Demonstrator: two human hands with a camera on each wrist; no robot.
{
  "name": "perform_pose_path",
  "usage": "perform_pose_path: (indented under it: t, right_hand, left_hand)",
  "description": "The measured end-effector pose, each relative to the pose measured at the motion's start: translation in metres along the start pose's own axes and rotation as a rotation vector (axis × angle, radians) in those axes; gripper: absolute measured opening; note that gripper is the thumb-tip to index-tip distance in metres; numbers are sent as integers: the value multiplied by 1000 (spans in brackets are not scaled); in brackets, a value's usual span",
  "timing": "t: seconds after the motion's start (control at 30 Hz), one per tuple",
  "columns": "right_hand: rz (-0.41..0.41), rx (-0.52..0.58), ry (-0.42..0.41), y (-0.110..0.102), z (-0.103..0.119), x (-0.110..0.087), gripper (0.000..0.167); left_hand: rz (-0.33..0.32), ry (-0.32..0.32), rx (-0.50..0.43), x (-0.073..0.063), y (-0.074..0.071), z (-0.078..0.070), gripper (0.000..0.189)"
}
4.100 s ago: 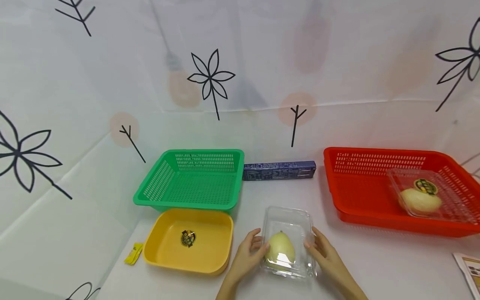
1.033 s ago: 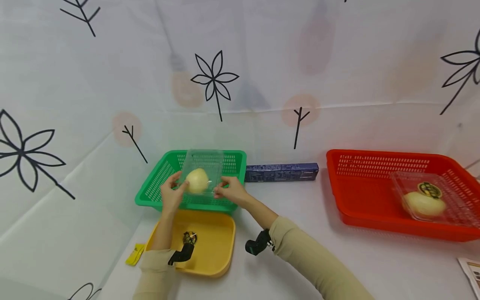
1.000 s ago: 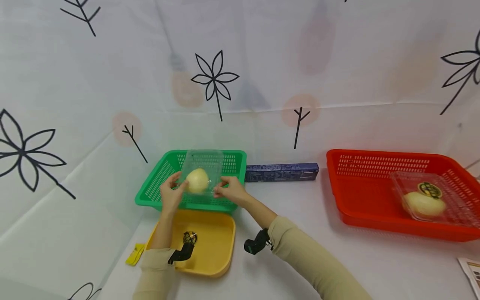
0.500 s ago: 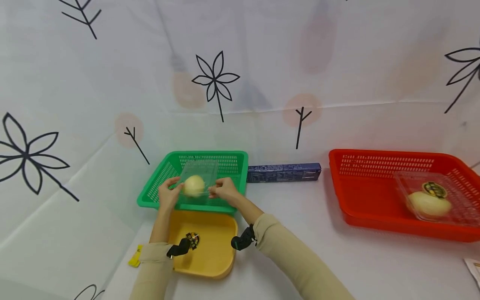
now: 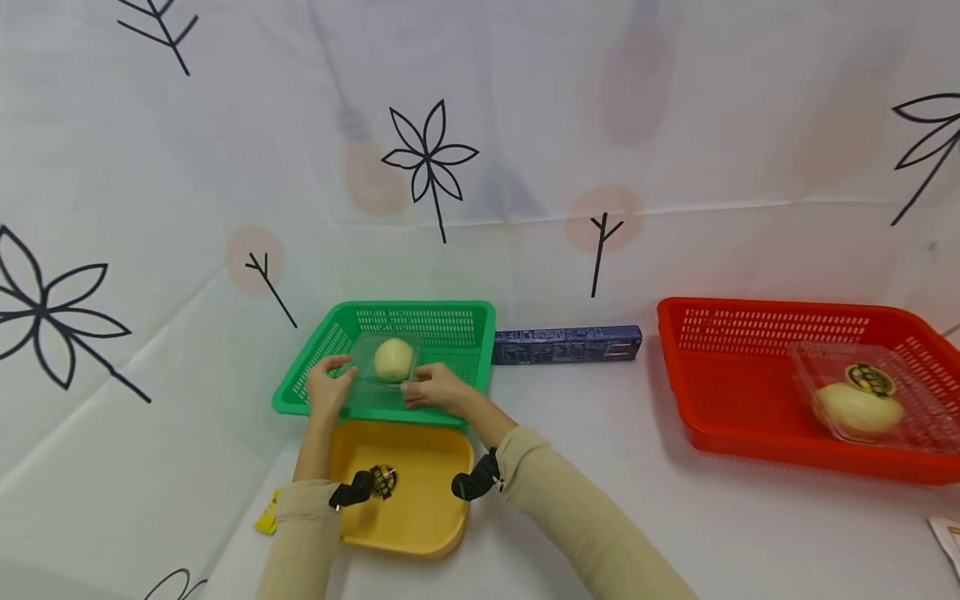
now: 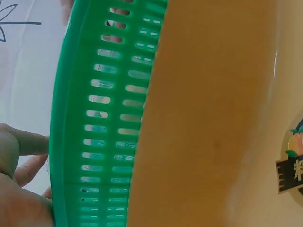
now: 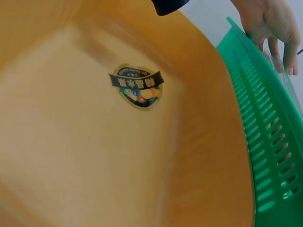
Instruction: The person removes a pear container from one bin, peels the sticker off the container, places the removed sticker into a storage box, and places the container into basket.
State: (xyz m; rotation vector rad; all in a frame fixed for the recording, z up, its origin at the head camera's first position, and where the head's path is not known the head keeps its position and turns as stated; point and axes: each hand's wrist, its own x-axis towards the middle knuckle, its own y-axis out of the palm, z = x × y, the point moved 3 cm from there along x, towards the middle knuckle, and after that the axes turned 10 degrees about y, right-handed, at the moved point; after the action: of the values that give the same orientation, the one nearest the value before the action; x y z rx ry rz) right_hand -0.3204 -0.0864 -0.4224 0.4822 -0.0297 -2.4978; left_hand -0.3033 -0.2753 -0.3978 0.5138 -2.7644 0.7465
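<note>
A clear plastic clamshell box [image 5: 369, 392] with a pale yellow, rounded fruit [image 5: 393, 360] inside lies within the green basket [image 5: 461, 354], toward its front. My left hand [image 5: 327, 387] holds the box by its left side, thumb and fingers at the edge. At the right front corner, my right hand [image 5: 442, 390] pinches the box, fingers bent. From the left wrist, the basket's slotted front wall hides most of the box, and part of the left hand [image 6: 21, 170] shows past the rim. The right wrist view has the right hand [image 7: 272, 23] reaching over the same rim.
Under my forearms sits a yellow tub [image 5: 427, 512] with a round sticker [image 5: 384, 481]. A red basket [image 5: 723, 383] at right holds another clear box with fruit [image 5: 858, 408]. A long dark blue box [image 5: 567, 346] stands between the baskets. A yellow packet [image 5: 267, 514] lies by the tub.
Both hands have carried the clamshell box from the middle of the table to the green basket. Over the last second it has come down into the basket, flatter and nearer its front.
</note>
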Motion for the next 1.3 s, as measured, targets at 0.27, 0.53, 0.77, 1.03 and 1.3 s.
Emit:
perform_pose_path:
  t: [0.27, 0.53, 0.77, 1.03, 1.3]
  right_hand:
    - [48, -16, 8, 3, 6, 4, 58]
    - [97, -81, 33, 10, 11, 10, 57]
    - [117, -174, 43, 15, 9, 12, 60]
    - [115, -103, 8, 16, 12, 5, 61]
    - [1, -24, -169, 3, 13, -26, 54]
  left_hand:
    - [-54, -13, 40, 5, -4, 3, 29]
    - [-120, -40, 25, 4, -3, 5, 29]
    - [-76, -102, 2, 5, -5, 6, 37]
    - [-102, -83, 13, 4, -6, 7, 37]
    - [-81, -45, 3, 0, -2, 8, 33]
